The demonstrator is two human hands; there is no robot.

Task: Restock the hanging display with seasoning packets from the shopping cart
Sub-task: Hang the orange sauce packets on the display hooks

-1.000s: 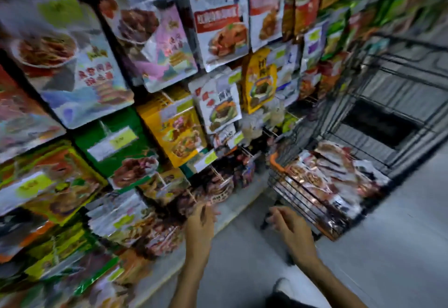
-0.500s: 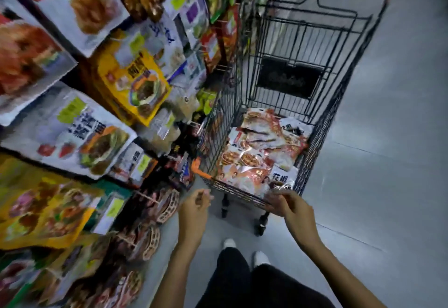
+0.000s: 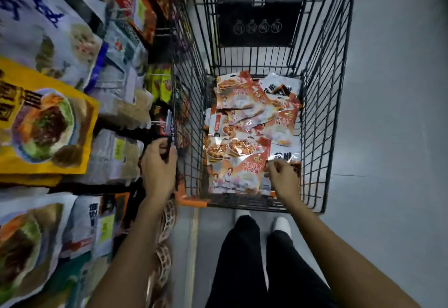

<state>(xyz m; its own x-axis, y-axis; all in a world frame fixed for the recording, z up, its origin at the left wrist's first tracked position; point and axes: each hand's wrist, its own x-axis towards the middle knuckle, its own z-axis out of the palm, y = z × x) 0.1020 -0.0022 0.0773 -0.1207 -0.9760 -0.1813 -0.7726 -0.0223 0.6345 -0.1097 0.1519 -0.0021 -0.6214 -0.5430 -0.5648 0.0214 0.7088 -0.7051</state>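
A black wire shopping cart (image 3: 326, 104) stands in front of me. On its floor lies a pile of red-and-white seasoning packets (image 3: 244, 123), with some white-and-black ones among them. My right hand (image 3: 282, 180) reaches into the cart's near end, its curled fingers pinching the edge of a seasoning packet (image 3: 242, 174). My left hand (image 3: 158, 167) grips the top rim of the cart's left wall, close to the hanging display (image 3: 48, 123) of packets on my left.
Packed rows of hanging bags fill the whole left side; a yellow noodle bag (image 3: 43, 104) juts out nearest. The cart's orange corner bumper (image 3: 192, 201) is just ahead of my legs (image 3: 244, 259). Bare grey floor (image 3: 392, 138) lies to the cart's right.
My view swung from the display to down over the cart. My right hand moved over the near rim onto the packets. My left hand rose from the orange corner to the left rim.
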